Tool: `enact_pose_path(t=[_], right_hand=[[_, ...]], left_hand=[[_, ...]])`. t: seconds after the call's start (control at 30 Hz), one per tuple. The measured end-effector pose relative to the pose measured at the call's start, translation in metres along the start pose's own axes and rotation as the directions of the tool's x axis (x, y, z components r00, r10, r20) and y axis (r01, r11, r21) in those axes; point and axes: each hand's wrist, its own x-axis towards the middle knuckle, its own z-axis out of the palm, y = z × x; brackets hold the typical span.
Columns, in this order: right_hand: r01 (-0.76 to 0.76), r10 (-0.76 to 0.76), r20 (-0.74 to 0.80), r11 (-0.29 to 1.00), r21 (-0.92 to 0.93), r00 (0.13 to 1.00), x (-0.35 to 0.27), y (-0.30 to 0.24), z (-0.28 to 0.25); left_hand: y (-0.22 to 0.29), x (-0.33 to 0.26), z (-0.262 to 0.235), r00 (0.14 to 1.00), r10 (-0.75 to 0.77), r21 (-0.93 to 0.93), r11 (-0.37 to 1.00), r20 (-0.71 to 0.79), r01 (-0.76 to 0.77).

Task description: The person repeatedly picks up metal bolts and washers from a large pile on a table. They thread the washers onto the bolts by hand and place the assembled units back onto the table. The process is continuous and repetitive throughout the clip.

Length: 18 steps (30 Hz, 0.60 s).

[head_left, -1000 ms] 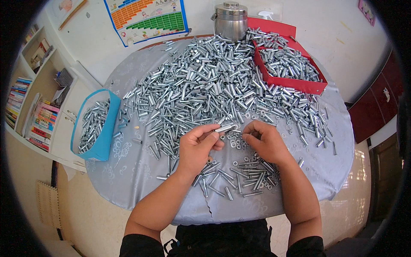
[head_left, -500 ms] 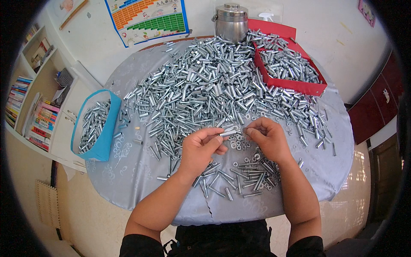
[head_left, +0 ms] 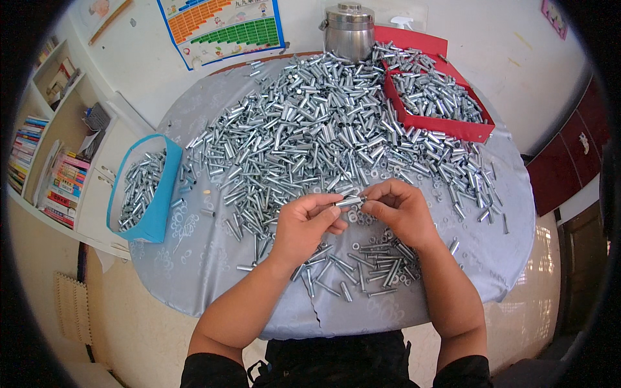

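My left hand [head_left: 310, 216] pinches a shiny metal sleeve [head_left: 350, 202] between thumb and fingers, above the middle of the table. A second bright metal piece lies close beside that sleeve. At the sleeve's right end are the closed fingertips of my right hand [head_left: 400, 208]; whatever small part they hold is hidden. Just in front of my hands lies a small group of bolts [head_left: 386, 273] with washers and nuts among them. Beyond my hands spreads a big heap of metal sleeves and bolts [head_left: 304, 129].
A blue fabric bin [head_left: 157, 213] with metal sleeves stands at the left. At the far right is a red box [head_left: 446, 129] full of metal parts. Behind the heap stands a steel pot [head_left: 350, 35]. A grey cloth [head_left: 226, 278] covers the round table.
My right hand has moved left, bringing its fingertips to the end of the sleeve. My left hand has hardly moved and still grips the sleeve.
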Motion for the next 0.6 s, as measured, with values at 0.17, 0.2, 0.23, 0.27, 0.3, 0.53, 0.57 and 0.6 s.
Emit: enact_pose_path(t=[0.17,0.2,0.23,0.27,0.3,0.53,0.57,0.6], right_hand=[[-0.039,0.039,-0.021,0.999,0.025,0.999,0.000,-0.009,0.002],[-0.059,0.059,-0.010,0.998,-0.021,0.998,0.000,-0.010,0.000],[-0.056,0.055,-0.010,0.998,-0.019,0.998,-0.001,-0.010,-0.001],[-0.051,0.051,-0.008,0.999,-0.015,0.999,-0.001,-0.009,-0.001],[-0.046,0.046,-0.006,0.999,-0.011,0.999,-0.001,-0.008,-0.001],[-0.039,0.039,-0.021,0.999,0.025,0.999,0.000,-0.006,0.000],[-0.019,0.019,-0.075,1.000,0.005,0.997,0.001,-0.009,-0.002],[0.000,-0.002,-0.129,1.000,-0.016,0.992,0.002,-0.013,-0.005]], left_hand=[[0.002,0.000,-0.002,0.999,-0.023,-0.002,1.000,0.024,0.023],[0.003,0.000,-0.002,0.999,-0.029,0.005,1.000,0.028,0.029],[0.003,0.000,-0.001,0.999,-0.026,0.000,1.000,0.039,0.026],[0.002,0.000,-0.001,0.999,-0.021,-0.002,1.000,0.047,0.022],[0.002,0.000,-0.002,0.998,-0.017,-0.004,1.000,0.055,0.017],[0.001,0.002,-0.003,0.998,-0.030,-0.072,0.997,0.051,0.033],[0.002,0.001,-0.003,0.999,-0.025,-0.079,0.996,0.039,0.028],[0.002,0.001,-0.002,0.999,-0.020,-0.087,0.996,0.026,0.022]])
